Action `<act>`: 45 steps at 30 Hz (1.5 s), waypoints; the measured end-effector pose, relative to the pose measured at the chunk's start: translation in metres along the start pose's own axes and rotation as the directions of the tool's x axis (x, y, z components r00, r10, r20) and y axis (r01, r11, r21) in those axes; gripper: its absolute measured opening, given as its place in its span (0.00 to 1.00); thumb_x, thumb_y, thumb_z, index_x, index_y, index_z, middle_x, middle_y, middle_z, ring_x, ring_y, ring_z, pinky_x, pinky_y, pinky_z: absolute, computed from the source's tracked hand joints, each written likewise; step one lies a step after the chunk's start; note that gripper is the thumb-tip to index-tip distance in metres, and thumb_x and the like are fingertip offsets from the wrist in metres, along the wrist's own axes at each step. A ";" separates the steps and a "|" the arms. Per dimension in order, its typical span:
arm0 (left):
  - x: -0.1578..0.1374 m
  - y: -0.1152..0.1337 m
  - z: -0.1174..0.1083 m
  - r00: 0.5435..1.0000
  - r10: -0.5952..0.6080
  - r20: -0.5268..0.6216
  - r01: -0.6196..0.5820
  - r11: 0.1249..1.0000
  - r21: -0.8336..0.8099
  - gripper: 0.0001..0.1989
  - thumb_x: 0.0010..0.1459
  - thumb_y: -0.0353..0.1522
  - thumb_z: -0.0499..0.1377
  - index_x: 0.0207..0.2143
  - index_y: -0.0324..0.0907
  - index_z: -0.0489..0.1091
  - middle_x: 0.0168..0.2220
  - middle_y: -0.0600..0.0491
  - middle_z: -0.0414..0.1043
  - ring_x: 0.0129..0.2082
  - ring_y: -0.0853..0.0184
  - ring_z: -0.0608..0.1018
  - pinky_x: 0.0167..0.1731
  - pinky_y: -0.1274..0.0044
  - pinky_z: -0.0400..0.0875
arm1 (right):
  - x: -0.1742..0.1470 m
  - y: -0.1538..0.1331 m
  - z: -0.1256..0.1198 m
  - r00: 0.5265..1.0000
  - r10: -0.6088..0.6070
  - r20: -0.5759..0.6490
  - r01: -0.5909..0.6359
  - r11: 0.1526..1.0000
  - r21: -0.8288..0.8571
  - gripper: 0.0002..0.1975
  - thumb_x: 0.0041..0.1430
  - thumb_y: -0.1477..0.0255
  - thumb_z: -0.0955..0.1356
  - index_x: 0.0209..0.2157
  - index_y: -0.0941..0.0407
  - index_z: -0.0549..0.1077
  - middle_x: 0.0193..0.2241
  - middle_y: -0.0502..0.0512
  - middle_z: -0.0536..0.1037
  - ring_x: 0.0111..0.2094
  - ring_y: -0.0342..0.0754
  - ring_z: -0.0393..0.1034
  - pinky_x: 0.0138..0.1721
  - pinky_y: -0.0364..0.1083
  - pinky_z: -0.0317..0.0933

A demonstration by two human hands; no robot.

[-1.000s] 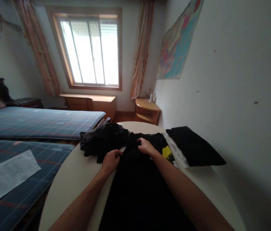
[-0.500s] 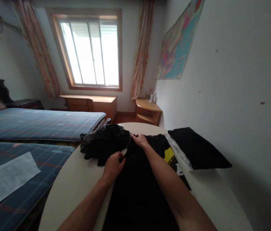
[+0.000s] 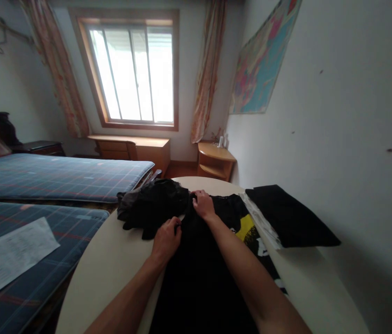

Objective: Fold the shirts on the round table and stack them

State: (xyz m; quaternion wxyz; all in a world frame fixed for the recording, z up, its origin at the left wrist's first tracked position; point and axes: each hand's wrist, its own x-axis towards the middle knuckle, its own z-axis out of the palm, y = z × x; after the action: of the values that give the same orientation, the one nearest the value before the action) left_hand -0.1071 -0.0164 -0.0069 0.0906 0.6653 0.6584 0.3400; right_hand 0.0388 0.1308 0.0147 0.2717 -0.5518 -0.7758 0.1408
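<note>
A black T-shirt (image 3: 199,283) with a yellow and white print lies lengthwise on a round cream table (image 3: 108,278), part of it folded over. My left hand (image 3: 166,239) is closed on the shirt's left edge, its fingertips curled into the cloth. Farther up, near the collar end, my right hand (image 3: 202,204) has its fingers bent over the fabric and pinches it. The right forearm crosses above the shirt and covers some of it. Just left of both hands sits a crumpled heap of black and dark grey clothing (image 3: 154,202).
On the table's right side, a stack of folded clothes (image 3: 289,215), black over white, overhangs the edge near the wall. A plaid mattress (image 3: 77,232) with a sheet of paper (image 3: 15,257) on it stands at left. Beyond the table are a desk (image 3: 150,146) and corner shelf (image 3: 216,155).
My right hand has turned, its fingers now curling down over the cloth. More of the yellow and white print shows at the shirt's right side. My left hand stays almost in place.
</note>
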 end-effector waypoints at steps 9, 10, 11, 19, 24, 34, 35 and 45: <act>-0.001 0.001 0.002 1.000 0.026 -0.016 -0.025 1.000 0.007 0.06 0.62 0.26 0.54 0.39 0.44 0.69 0.38 0.51 0.75 0.38 0.64 0.78 0.41 0.75 0.67 | -0.023 -0.001 0.020 0.960 -0.096 0.262 0.131 0.985 -0.117 0.29 0.69 0.57 0.56 0.67 0.52 0.56 0.69 0.57 0.55 0.69 0.57 0.44 0.66 0.63 0.33; -0.001 0.001 0.002 1.000 0.025 -0.011 -0.025 1.000 0.005 0.06 0.62 0.26 0.54 0.39 0.44 0.68 0.38 0.51 0.75 0.38 0.64 0.78 0.40 0.76 0.67 | -0.025 -0.001 0.021 0.961 -0.089 0.260 0.126 0.984 -0.127 0.30 0.70 0.56 0.55 0.68 0.53 0.54 0.69 0.57 0.53 0.70 0.57 0.41 0.67 0.64 0.31; -0.001 0.000 0.002 1.000 0.020 -0.008 -0.020 1.000 0.002 0.06 0.62 0.26 0.55 0.39 0.44 0.68 0.38 0.52 0.75 0.39 0.64 0.78 0.40 0.76 0.66 | -0.026 -0.002 0.020 0.964 -0.084 0.251 0.121 0.983 -0.136 0.31 0.70 0.55 0.55 0.68 0.53 0.53 0.70 0.58 0.51 0.70 0.57 0.39 0.67 0.64 0.28; -0.005 0.006 0.001 0.998 -0.055 -0.024 0.055 0.998 -0.028 0.04 0.63 0.29 0.55 0.41 0.45 0.65 0.39 0.52 0.76 0.37 0.64 0.79 0.36 0.76 0.65 | -0.030 0.001 0.014 0.950 -0.089 0.301 0.133 0.983 -0.128 0.30 0.70 0.55 0.54 0.68 0.53 0.54 0.69 0.58 0.54 0.70 0.56 0.43 0.67 0.61 0.35; -0.007 0.012 0.001 0.998 -0.040 -0.055 0.032 0.989 -0.142 0.05 0.62 0.28 0.55 0.40 0.44 0.65 0.40 0.52 0.74 0.37 0.65 0.77 0.38 0.76 0.66 | -0.031 0.000 0.004 0.957 -0.117 0.266 0.149 0.983 -0.107 0.28 0.70 0.57 0.56 0.67 0.53 0.56 0.67 0.56 0.59 0.69 0.51 0.44 0.67 0.56 0.36; -0.015 0.030 -0.008 0.982 -0.187 -0.020 0.170 0.932 -0.321 0.07 0.58 0.27 0.57 0.38 0.44 0.64 0.27 0.58 0.71 0.24 0.69 0.74 0.30 0.78 0.62 | -0.018 -0.041 -0.009 0.966 0.220 0.139 -0.196 0.966 -0.170 0.31 0.55 0.51 0.68 0.53 0.57 0.68 0.46 0.65 0.79 0.47 0.59 0.75 0.45 0.52 0.66; -0.016 0.031 -0.009 0.983 -0.182 -0.014 0.168 0.934 -0.314 0.06 0.58 0.27 0.57 0.38 0.44 0.65 0.25 0.59 0.69 0.24 0.68 0.73 0.29 0.79 0.62 | -0.017 -0.043 -0.008 0.958 0.248 0.145 -0.223 0.959 -0.173 0.33 0.53 0.53 0.70 0.56 0.58 0.66 0.47 0.67 0.78 0.48 0.60 0.75 0.45 0.52 0.66; -0.020 0.037 -0.009 0.991 -0.135 -0.003 0.131 0.964 -0.232 0.03 0.59 0.30 0.58 0.36 0.45 0.65 0.26 0.59 0.69 0.25 0.69 0.73 0.28 0.79 0.60 | -0.009 -0.031 0.000 0.968 0.199 0.154 -0.192 0.980 -0.060 0.34 0.51 0.78 0.68 0.62 0.55 0.64 0.54 0.63 0.75 0.53 0.55 0.72 0.52 0.47 0.64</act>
State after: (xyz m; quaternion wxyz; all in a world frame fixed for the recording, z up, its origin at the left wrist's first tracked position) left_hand -0.0797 -0.0428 0.0143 0.1838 0.6015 0.6583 0.4137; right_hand 0.0169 0.1113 0.0286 0.1812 -0.6186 -0.7398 0.1931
